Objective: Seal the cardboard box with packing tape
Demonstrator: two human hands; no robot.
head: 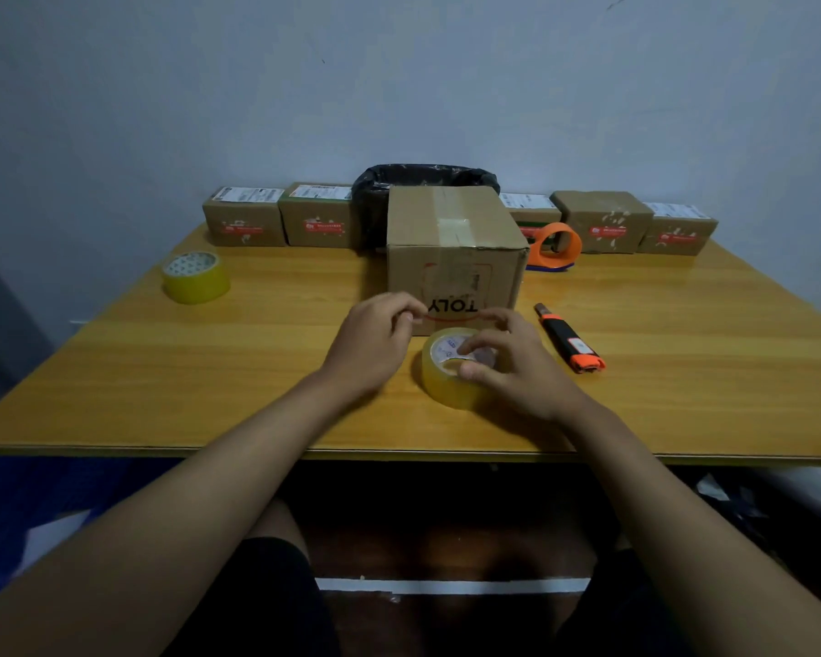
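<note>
A person sits at a wooden table (162, 372), both bare arms reaching in from the bottom of the frame. At centre stands the cardboard box (453, 248), flaps closed, an old strip of tape already along its top seam. Just in front of it, touching the table, lies a roll of clear tape (446, 372). The right hand (522, 367) steadies the roll, thumb and fingers curled over its core. The left hand (375, 348) hovers just left of it, thumb and forefinger pinched together, apparently on the loose tape end, though the clear film is too faint to confirm.

The roll looks light and stiff; its free end is likely thin, sticky and prone to folding on itself, so it is best held by the corners. The box looks rigid and probably light.

A black-lined bin (423, 182) sits behind the box; its contents are hidden. Small sealed parcels (242, 220) line the back edge. A second tape roll (195, 277) lies at left, an orange dispenser (558, 246) and a utility knife (569, 339) at right.
</note>
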